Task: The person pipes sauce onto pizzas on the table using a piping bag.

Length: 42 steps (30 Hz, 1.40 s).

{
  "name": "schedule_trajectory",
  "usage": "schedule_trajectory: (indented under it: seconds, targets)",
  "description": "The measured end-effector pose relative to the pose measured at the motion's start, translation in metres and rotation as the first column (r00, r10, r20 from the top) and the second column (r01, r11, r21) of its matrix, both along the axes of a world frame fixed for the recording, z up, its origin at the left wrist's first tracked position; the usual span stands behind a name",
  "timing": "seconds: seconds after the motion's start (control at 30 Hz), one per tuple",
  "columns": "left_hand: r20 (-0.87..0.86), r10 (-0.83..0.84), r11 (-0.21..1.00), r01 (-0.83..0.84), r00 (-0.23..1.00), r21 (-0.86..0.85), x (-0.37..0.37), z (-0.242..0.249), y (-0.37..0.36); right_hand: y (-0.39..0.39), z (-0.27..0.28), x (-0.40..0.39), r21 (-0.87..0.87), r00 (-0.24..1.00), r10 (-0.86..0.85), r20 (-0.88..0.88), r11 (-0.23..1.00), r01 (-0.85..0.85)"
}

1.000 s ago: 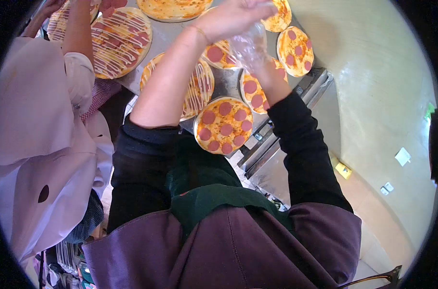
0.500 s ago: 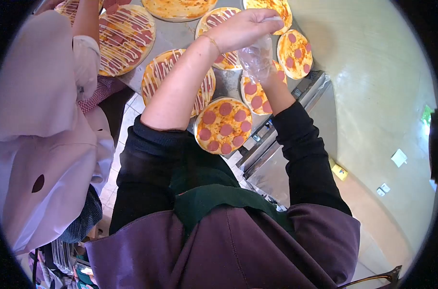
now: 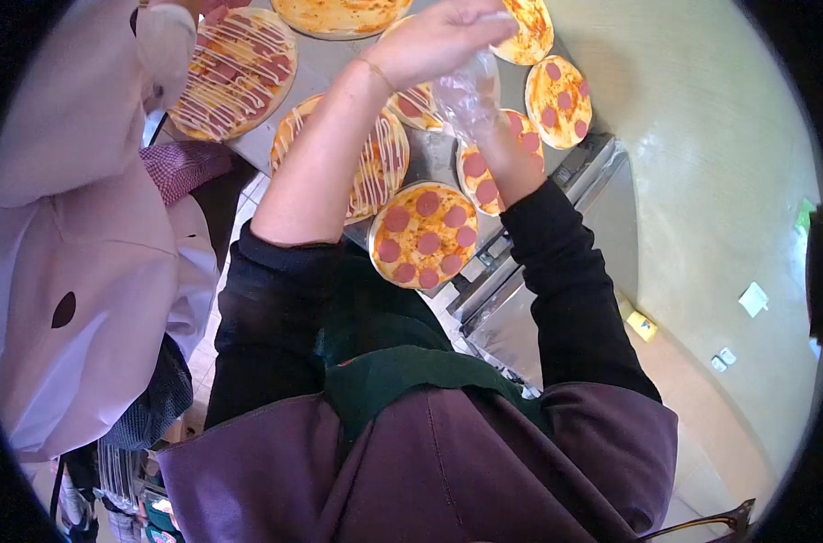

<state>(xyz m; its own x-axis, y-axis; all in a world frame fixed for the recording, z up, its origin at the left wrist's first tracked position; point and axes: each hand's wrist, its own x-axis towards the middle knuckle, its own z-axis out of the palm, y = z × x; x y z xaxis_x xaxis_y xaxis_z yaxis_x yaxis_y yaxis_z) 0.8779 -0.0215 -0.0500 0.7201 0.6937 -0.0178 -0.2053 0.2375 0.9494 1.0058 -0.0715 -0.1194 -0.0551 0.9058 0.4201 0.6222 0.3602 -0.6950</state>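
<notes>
My left hand (image 3: 452, 38), bare with a thin bracelet at the wrist, is closed at the fingertips on the end of a clear plastic glove (image 3: 464, 90). The glove covers my right hand (image 3: 484, 122), whose fingers I cannot make out through the crumpled film. Both hands are above several pizzas on a grey metal table. Nearest my right wrist is a pizza with round sausage slices (image 3: 529, 136). A similar sausage pizza (image 3: 423, 235) sits at the near edge. Below my left forearm is a pizza striped with white sauce (image 3: 386, 167).
On my left stands a co-worker in a white garment (image 3: 95, 235), a gloved hand (image 3: 169, 41) near a large striped pizza (image 3: 235, 72). Another sausage pizza (image 3: 558, 101) is by the right edge of the table (image 3: 430, 158). A pale wall (image 3: 701, 163) rises on the right.
Both my hands and the glove have shifted slightly left, my left hand also a little up. The co-worker's gloved hand has come into view at the upper left.
</notes>
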Motion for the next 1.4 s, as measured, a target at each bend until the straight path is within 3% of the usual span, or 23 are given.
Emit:
schedule_trajectory:
  seconds: [0.23,0.3,0.33,0.37,0.43,0.57,0.63,0.67,0.7,0.77,0.83,0.9,0.97,1.03,1.07,1.1,1.17,1.2,1.23,1.3,1.4]
  targets:
    - [0.003,-0.023,1.000,0.023,1.000,-0.008,-0.008,0.000,0.004,0.003,0.000,-0.010,-0.015,0.994,-0.002,-0.112,1.000,0.000]
    - [0.015,-0.009,1.000,0.010,1.000,-0.006,-0.021,0.015,0.016,0.012,0.018,-0.026,-0.146,0.995,-0.031,0.097,0.988,0.045]
    - [0.136,-0.015,0.998,0.022,0.991,-0.055,-0.019,0.016,0.016,0.016,0.012,-0.026,-0.070,0.985,-0.016,0.174,0.997,0.028]
    - [0.134,-0.018,0.998,0.026,0.991,-0.055,-0.019,0.015,0.016,0.014,0.012,-0.028,-0.070,0.985,-0.019,0.172,0.997,0.031]
    - [0.062,-0.044,0.999,0.043,0.997,0.014,-0.016,0.009,0.014,0.008,0.014,-0.027,-0.122,0.999,-0.036,0.016,0.992,0.038]
    - [0.088,-0.087,0.996,0.083,0.992,0.042,0.014,-0.003,0.000,-0.015,-0.002,0.005,-0.102,0.999,-0.035,-0.004,0.994,0.034]
    - [0.067,-0.026,0.987,0.014,0.997,0.163,0.029,0.004,-0.010,-0.031,0.012,0.012,-0.073,0.995,-0.077,-0.070,0.995,0.072]
    - [0.035,-0.104,0.986,0.098,0.994,0.137,0.034,0.006,-0.010,-0.031,0.002,0.020,-0.136,0.975,-0.100,-0.196,0.988,0.074]
    - [0.035,-0.116,0.984,0.111,0.993,0.138,0.041,0.009,-0.011,-0.031,-0.001,0.027,-0.135,0.974,-0.113,-0.196,0.987,0.087]
    - [0.094,-0.088,0.955,0.057,0.992,0.292,0.060,0.016,-0.015,-0.033,-0.003,0.045,-0.129,0.966,-0.130,-0.223,0.986,0.103]
    - [0.170,-0.170,0.956,0.121,0.971,0.266,0.079,0.027,-0.020,-0.039,-0.003,0.067,-0.119,0.957,-0.149,-0.248,0.985,0.123]
    - [0.039,-0.219,0.969,0.213,0.975,0.122,0.097,0.041,-0.025,-0.048,0.000,0.091,-0.110,0.947,-0.171,-0.271,0.983,0.146]
    - [0.040,-0.262,0.959,0.255,0.964,0.123,0.123,0.046,-0.030,-0.060,0.005,0.117,-0.097,0.937,-0.193,-0.291,0.980,0.172]
    - [0.206,-0.383,0.923,0.379,0.900,0.060,0.142,0.056,-0.040,-0.073,0.011,0.142,-0.085,0.928,-0.210,-0.309,0.977,0.193]
    - [0.062,-0.319,0.946,0.313,0.946,0.089,0.151,0.061,-0.046,-0.079,0.013,0.153,-0.080,0.922,-0.217,-0.320,0.976,0.202]
    - [0.065,-0.332,0.941,0.326,0.941,0.091,0.160,0.061,-0.050,-0.087,0.016,0.166,-0.079,0.920,-0.230,-0.317,0.973,0.216]
    - [0.036,-0.345,0.921,0.331,0.938,0.206,0.181,0.059,-0.057,-0.102,0.020,0.188,0.014,0.926,-0.377,0.027,0.926,0.376]
    - [0.038,-0.355,0.918,0.340,0.934,0.205,0.195,0.051,-0.058,-0.106,0.019,0.194,0.013,0.922,-0.386,0.029,0.923,0.385]
    - [0.094,-0.410,0.891,0.376,0.907,0.254,0.210,0.042,-0.058,-0.108,0.016,0.198,-0.036,0.932,-0.330,-0.151,0.944,0.328]
    - [0.144,-0.470,0.859,0.414,0.871,0.301,0.225,0.030,-0.061,-0.110,0.009,0.204,-0.092,0.840,-0.209,-0.502,0.978,0.188]
    - [0.048,-0.371,0.906,0.351,0.927,0.237,0.217,0.032,-0.063,-0.109,-0.003,0.207,-0.056,0.449,-0.030,-0.893,0.997,-0.046]
